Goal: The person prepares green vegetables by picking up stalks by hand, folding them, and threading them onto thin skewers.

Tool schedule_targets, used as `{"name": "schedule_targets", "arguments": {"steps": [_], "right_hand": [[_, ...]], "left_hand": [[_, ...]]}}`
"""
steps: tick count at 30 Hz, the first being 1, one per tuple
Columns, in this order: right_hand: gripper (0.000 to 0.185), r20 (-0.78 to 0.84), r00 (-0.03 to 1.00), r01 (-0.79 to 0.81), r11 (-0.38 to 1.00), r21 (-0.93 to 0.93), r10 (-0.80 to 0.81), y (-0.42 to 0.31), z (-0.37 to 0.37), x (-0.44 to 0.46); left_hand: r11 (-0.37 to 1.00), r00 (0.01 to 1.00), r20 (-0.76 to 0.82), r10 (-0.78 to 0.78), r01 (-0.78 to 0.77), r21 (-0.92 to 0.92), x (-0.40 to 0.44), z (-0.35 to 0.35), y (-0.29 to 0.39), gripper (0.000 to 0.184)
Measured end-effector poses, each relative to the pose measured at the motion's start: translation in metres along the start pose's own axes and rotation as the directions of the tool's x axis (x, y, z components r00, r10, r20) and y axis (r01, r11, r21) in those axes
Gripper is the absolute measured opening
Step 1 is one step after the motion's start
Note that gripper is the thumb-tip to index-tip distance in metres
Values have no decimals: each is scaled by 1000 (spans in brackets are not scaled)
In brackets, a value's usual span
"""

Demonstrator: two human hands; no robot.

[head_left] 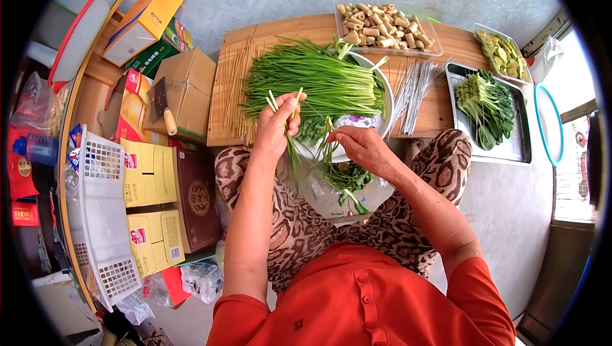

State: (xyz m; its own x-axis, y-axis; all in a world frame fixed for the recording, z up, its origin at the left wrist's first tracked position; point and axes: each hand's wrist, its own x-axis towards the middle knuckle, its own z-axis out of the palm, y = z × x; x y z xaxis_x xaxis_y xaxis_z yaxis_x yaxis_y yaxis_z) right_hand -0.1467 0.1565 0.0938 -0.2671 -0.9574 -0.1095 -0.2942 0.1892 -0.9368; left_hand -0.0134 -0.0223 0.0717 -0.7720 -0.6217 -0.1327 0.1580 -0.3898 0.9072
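My left hand (274, 126) is closed around a few garlic chives (292, 154), pale ends up and green blades hanging down. My right hand (363, 148) pinches thin green stems (327, 145) just to the right of it. Below the right hand is a clump of leafy greens (347, 177); whether it hangs from the fingers or rests on something I cannot tell. Beyond both hands, a big heap of garlic chives (306, 78) covers much of a round white basin (386, 94) on the wooden board (220, 113).
Bamboo skewers (237, 84) lie left of the chives, metal skewers (415, 94) to the right. A clear tub (435, 43) holds tan rolls. A metal tray (524, 148) carries bundled greens. Cardboard boxes (185, 91) and a knife (164, 107) stand at the left.
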Motion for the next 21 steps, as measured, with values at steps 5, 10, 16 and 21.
{"name": "schedule_targets", "arguments": {"steps": [5,10,16,21], "right_hand": [[25,11,999,-32,999,5,32,1,0,0],[25,-12,1000,26,999,20,-26,0,1,-1],[25,7,1000,1,1000,2,-1,1,-1,-2],[25,10,1000,-6,1000,27,6,7,0,-2]], "left_hand": [[1000,1000,18,-5,5,0,0,-1,0,28],[999,1000,-10,15,-15,38,-3,4,2,28],[999,1000,4,8,-9,54,-3,1,1,27],[998,999,27,-27,26,55,-4,-3,4,27]]}}
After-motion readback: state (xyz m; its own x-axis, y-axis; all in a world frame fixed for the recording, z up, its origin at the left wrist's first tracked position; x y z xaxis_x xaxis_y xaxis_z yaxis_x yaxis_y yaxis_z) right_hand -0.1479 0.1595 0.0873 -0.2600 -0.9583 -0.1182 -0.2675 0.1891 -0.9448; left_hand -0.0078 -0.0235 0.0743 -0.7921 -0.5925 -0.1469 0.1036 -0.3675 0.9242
